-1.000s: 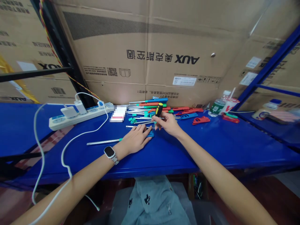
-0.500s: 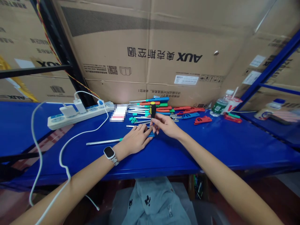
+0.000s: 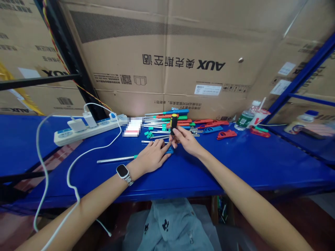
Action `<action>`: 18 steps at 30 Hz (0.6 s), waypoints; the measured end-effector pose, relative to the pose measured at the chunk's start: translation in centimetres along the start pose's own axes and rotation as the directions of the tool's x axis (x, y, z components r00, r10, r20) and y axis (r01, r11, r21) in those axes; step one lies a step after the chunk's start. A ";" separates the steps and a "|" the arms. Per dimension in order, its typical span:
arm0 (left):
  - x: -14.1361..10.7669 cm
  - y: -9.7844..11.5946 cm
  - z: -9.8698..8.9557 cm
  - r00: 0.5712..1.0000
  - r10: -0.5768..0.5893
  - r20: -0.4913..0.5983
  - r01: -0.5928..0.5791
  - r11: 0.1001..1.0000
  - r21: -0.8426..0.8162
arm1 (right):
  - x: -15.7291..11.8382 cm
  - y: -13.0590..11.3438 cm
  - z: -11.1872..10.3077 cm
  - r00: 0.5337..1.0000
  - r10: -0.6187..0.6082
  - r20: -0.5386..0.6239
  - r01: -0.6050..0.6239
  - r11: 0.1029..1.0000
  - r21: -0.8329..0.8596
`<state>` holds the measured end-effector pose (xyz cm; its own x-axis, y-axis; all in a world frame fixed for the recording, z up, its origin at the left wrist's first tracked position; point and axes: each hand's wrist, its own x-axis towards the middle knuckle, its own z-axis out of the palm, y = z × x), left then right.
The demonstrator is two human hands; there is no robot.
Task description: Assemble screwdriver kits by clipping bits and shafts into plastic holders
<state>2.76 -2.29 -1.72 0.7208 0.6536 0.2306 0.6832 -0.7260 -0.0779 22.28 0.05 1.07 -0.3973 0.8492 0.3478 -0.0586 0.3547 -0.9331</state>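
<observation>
My left hand lies over a tool with a blue handle, pressing it to the table. From under the hand a metal rod with a green collar sticks out to the left; much of the tool is covered. My right hand grips a screwdriver with a black and yellow handle, held nearly upright above the blue handle. The screwdriver's tip is hidden among the fingers. Behind both hands lie several metal rods with blue, red and green handles, and small green collars.
A white power strip with plugs and a trailing cable is on the left. Red handle parts and a blue one lie to the right, before a bottle and a cup. A cardboard box stands behind the blue table.
The screwdriver's handle has tilted slightly to the right, with my right hand moving a little the same way. My left hand stays on the blue-handled tool.
</observation>
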 end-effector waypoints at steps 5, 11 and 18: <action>0.0 -0.1 0.2 1.000 0.006 -0.029 -0.005 1.000 0.015 | 0.8 -0.2 0.4 0.997 -0.029 -0.077 0.024 0.998 -0.062; -0.1 -0.1 0.1 1.000 -0.001 -0.017 0.001 1.000 0.001 | 0.7 -0.3 0.8 0.991 -0.030 -0.129 0.020 0.996 -0.081; -0.1 -0.2 0.2 1.000 0.005 -0.028 -0.005 1.000 -0.003 | 0.5 -0.7 0.1 0.999 -0.034 -0.023 0.032 0.996 -0.087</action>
<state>2.59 -2.15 -1.89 0.7210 0.6435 0.2571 0.6790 -0.7302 -0.0764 22.07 0.21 1.92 -0.3741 0.8452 0.3817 0.0089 0.4148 -0.9099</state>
